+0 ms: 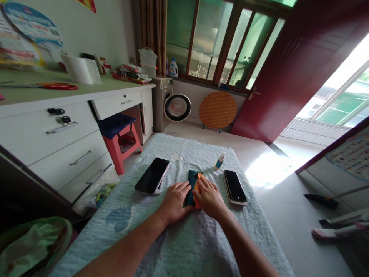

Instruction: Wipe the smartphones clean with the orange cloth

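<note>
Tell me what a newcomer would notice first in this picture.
At the middle of a pale towel, the left hand rests on a teal phone while the right hand presses an orange cloth on it. A black phone lies left of them, a second phone right, and a bottle sits beyond.

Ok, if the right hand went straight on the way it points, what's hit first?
Right hand, on the orange cloth, would run off the far end of the teal phone onto bare towel, probably; the small bottle sits right of that line.
</note>
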`<state>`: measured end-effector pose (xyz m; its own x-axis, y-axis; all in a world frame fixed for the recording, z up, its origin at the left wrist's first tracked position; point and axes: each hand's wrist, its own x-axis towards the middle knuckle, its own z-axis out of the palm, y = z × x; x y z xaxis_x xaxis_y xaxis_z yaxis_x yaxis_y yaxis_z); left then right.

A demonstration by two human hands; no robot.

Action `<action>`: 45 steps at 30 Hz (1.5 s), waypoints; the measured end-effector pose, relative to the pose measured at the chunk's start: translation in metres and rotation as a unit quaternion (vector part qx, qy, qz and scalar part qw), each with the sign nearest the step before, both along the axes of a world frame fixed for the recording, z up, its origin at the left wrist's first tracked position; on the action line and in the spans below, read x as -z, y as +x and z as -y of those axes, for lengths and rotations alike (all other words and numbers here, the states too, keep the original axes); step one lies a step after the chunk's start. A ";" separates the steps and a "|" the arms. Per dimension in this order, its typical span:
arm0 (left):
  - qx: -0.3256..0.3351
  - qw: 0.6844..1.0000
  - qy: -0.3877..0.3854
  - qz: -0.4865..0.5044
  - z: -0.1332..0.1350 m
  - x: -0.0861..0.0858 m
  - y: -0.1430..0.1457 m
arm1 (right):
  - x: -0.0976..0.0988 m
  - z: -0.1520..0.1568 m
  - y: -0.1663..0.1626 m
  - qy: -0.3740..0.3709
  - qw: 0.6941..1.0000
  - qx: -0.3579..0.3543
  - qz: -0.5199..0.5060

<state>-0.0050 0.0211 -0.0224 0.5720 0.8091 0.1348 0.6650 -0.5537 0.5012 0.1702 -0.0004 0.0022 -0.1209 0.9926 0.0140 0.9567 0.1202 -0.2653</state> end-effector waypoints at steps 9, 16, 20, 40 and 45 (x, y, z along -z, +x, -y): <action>-0.002 1.000 -0.005 -0.007 0.002 -0.004 0.000 | 0.022 -0.012 0.002 0.045 0.998 0.044 0.013; 0.002 1.000 -0.005 -0.007 0.001 -0.001 0.000 | 0.012 0.000 -0.007 0.072 0.997 0.002 -0.008; 0.007 1.000 -0.003 0.002 0.000 0.000 0.000 | 0.005 0.005 -0.011 0.086 0.995 -0.034 -0.022; 0.001 1.000 -0.018 -0.003 0.001 -0.003 0.000 | 0.022 -0.019 0.011 0.048 0.997 0.043 -0.038; 0.002 1.000 -0.015 -0.002 0.001 -0.003 0.000 | 0.025 -0.030 0.014 0.040 0.997 0.050 -0.047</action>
<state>-0.0053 0.0203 -0.0190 0.5765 0.8100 0.1076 0.6643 -0.5412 0.5155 0.1839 0.0292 -0.0229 -0.0159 0.9949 0.0992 0.9365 0.0496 -0.3472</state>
